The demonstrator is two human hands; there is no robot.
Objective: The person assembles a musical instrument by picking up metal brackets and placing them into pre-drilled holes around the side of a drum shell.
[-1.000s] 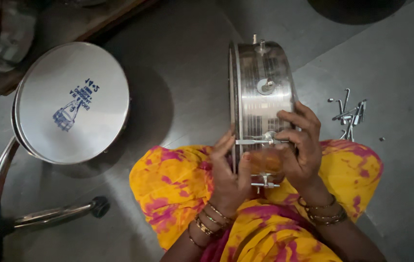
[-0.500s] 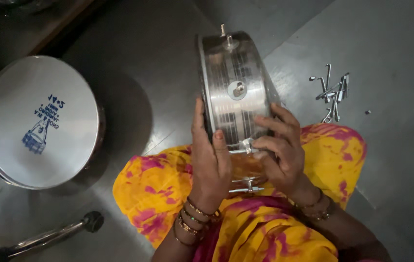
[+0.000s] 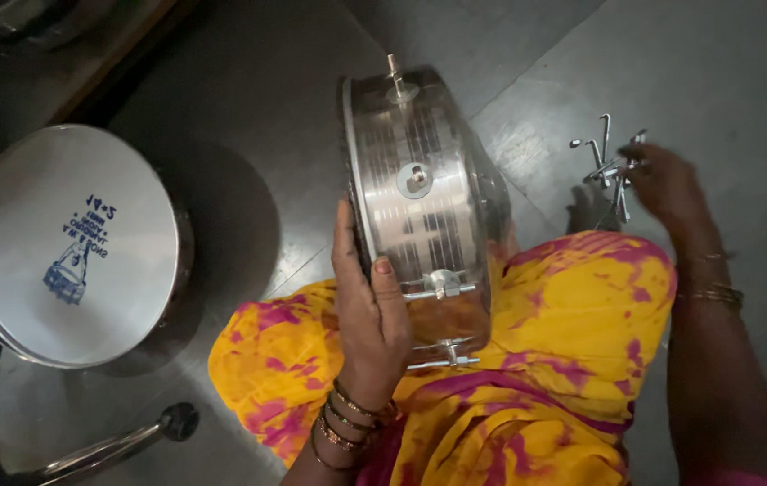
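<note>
A round steel drum shell (image 3: 419, 198) with tuning lugs stands on edge on my knee, which is draped in yellow and pink cloth (image 3: 527, 360). My left hand (image 3: 367, 306) grips its left rim, thumb on the metal side. My right hand (image 3: 667, 184) has reached out to the right and rests on a small pile of metal tuning rods (image 3: 608, 166) lying on the grey floor. Whether its fingers have closed on a rod I cannot make out. Two rods with crossbars stick out of the shell near my lap.
A second round drum (image 3: 73, 243) with a white head and a blue stamp lies at the left on the floor. A chrome stand leg (image 3: 104, 445) with a black foot runs below it. Dark furniture edges fill the top left.
My right hand has left the drum shell and moved right to the pile of rods. The left hand alone holds the shell, which has shifted a little.
</note>
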